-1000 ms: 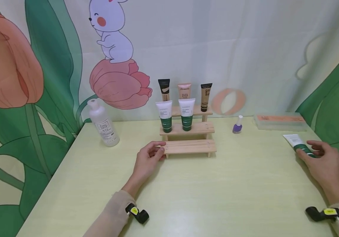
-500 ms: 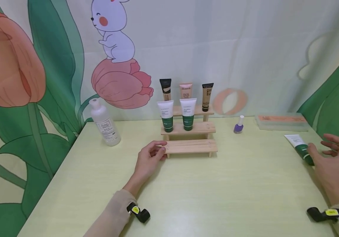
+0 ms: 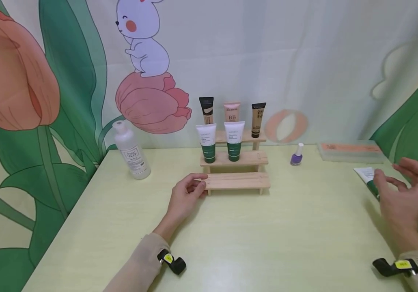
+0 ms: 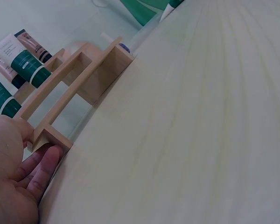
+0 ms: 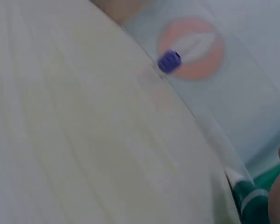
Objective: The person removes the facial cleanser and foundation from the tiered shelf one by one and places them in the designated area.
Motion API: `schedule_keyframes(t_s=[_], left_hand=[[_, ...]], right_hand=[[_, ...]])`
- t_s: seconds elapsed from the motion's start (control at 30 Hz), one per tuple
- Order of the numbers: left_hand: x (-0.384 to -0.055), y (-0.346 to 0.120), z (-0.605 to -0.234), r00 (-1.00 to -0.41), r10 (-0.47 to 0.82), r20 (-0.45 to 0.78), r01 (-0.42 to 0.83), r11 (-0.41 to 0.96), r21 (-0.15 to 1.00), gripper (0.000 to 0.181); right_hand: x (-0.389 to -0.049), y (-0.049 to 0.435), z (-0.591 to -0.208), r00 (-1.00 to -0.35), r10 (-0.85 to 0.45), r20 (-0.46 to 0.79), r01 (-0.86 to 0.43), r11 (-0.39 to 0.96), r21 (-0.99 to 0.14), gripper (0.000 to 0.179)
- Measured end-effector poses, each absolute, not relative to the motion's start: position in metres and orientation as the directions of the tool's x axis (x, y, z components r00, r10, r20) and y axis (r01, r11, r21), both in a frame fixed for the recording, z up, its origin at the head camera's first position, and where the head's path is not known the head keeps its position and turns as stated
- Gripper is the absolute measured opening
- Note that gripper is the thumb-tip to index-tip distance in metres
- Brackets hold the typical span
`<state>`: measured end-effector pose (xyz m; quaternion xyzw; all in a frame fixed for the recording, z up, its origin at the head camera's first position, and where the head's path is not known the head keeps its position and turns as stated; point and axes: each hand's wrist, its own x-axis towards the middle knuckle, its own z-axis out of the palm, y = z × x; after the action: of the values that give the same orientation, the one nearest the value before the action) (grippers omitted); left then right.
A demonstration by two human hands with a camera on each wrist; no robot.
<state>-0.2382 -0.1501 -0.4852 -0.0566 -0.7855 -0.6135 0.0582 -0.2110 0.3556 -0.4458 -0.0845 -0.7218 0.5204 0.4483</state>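
Note:
My left hand grips the left end of the lowest step of a three-tier wooden display stand, thumb near the top and fingers at the side. In the left wrist view, the fingertips curl at the end of the stand. Off to the right, my right hand hovers over the table with relaxed, parted fingers, holding nothing. Beside and partly behind it lies a white and green squeeze tube, its cap end hidden by the hand. That tube also shows at the right wrist view's lower right.
Two white and green tubes stand on the middle tier. Several smaller cosmetic tubes stand on the top tier. A purple nail polish bottle and a flat clear box lie rightward. A white bottle stands at left.
My right hand has come away from the lying tube, swung right, then shifted back left above the table. The tube stays on the table. My left hand keeps its place on the stand.

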Motion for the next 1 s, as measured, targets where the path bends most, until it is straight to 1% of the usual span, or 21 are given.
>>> schedule_keyframes(t_s=[0.03,0.13,0.23,0.27,0.33,0.43,0.63,0.73,1.0], left_hand=[[-0.238,-0.15,-0.485,-0.987,0.018,0.162,0.162,0.239,0.957,0.02],[-0.238,-0.149,-0.485,-0.985,0.021,0.169,0.169,0.235,0.957,0.02],[-0.238,-0.149,-0.484,-0.984,0.023,0.175,0.176,0.232,0.957,0.02],[-0.237,-0.149,-0.484,-0.984,0.023,0.177,0.178,0.23,0.957,0.02],[-0.237,-0.149,-0.484,-0.984,0.023,0.175,0.176,0.223,0.959,0.021],[-0.237,-0.149,-0.484,-0.984,0.02,0.176,0.176,0.217,0.96,0.021],[-0.236,-0.148,-0.484,-0.986,0.029,0.164,0.167,0.217,0.962,0.022],[-0.236,-0.147,-0.484,-0.987,0.033,0.159,0.163,0.225,0.961,0.021],[-0.238,-0.149,-0.484,-0.985,0.026,0.168,0.169,0.235,0.957,0.02]], right_hand=[[-0.213,0.35,-0.444,-0.595,0.562,0.574,-0.37,0.442,-0.817,0.057],[-0.226,0.334,-0.438,-0.631,0.512,0.582,-0.487,0.322,-0.812,0.061],[-0.238,0.318,-0.435,-0.669,0.46,0.584,-0.538,0.243,-0.807,0.065],[-0.241,0.311,-0.433,-0.683,0.441,0.582,-0.542,0.228,-0.809,0.066],[-0.245,0.295,-0.429,-0.706,0.385,0.595,-0.533,0.265,-0.804,0.067],[-0.25,0.269,-0.424,-0.734,0.308,0.605,-0.54,0.273,-0.796,0.068],[-0.259,0.223,-0.417,-0.756,0.183,0.629,-0.608,0.162,-0.778,0.067],[-0.264,0.202,-0.414,-0.766,0.141,0.628,-0.617,0.117,-0.779,0.066],[-0.277,0.15,-0.408,-0.816,0.06,0.575,-0.566,0.115,-0.816,0.066]])
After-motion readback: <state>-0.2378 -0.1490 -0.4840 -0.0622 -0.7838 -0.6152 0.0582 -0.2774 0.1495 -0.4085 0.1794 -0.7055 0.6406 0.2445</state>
